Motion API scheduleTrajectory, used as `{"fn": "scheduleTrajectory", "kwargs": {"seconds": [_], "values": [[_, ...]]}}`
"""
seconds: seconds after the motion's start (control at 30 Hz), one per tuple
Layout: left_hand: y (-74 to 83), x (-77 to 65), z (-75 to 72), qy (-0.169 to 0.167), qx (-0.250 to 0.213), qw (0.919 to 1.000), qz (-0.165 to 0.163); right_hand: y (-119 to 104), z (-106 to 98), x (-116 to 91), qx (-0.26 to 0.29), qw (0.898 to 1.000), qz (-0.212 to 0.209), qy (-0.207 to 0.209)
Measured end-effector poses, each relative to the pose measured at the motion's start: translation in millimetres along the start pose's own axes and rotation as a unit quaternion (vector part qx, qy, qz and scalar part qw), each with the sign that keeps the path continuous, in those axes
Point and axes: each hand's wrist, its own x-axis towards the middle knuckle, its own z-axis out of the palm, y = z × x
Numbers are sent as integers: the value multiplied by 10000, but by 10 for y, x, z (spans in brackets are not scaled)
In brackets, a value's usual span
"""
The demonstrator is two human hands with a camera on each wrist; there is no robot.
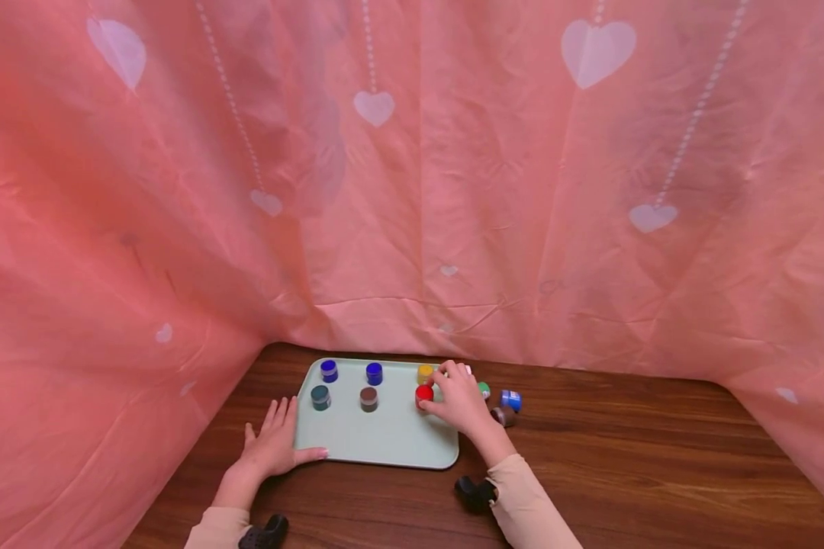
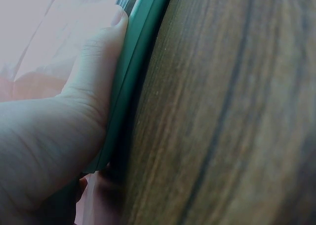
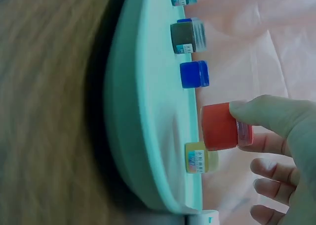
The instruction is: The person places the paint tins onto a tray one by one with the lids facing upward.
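Note:
My right hand (image 1: 461,400) pinches a red paint jar (image 3: 218,127) by its cap between thumb and finger, over the right part of a pale green tray (image 1: 378,446). In the right wrist view the jar appears a little clear of the tray. Just behind it stands a yellow jar (image 1: 425,374). Farther left on the tray are a brown jar (image 1: 368,399), a dark green jar (image 1: 320,397) and two blue jars (image 1: 374,373). My left hand (image 1: 273,442) rests at the tray's front left corner, fingers straight along the side, thumb (image 2: 94,57) lying on the front rim.
Right of the tray, on the dark wooden table (image 1: 632,457), are a blue jar (image 1: 511,400), a dark brown jar (image 1: 503,415) and a green jar (image 1: 484,390). A white jar (image 3: 211,217) is partly hidden behind my right hand. A pink curtain (image 1: 481,229) hangs around the table.

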Motion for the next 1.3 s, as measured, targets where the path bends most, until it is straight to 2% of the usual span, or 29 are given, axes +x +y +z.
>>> {"fn": "scheduleTrajectory", "kwargs": {"seconds": [0.2,0.47,0.7,0.9,1.07,1.3], "values": [[5,-14,-10,17,8,10000,20,-48,63,-17,32,9997,260,9],[-4,-13,1,26,29,10000,65,-37,135,-65,-234,9994,235,-79],[-40,4,4,26,108,9999,113,-42,143,-66,-345,9986,373,-177],[-22,5,7,25,64,9999,129,-18,125,-88,-191,9983,465,-282],[-12,2,11,-1,37,9999,107,18,54,-85,92,9981,570,-196],[-2,8,-6,-31,-39,10000,72,14,-186,-52,305,9979,571,20]]}}
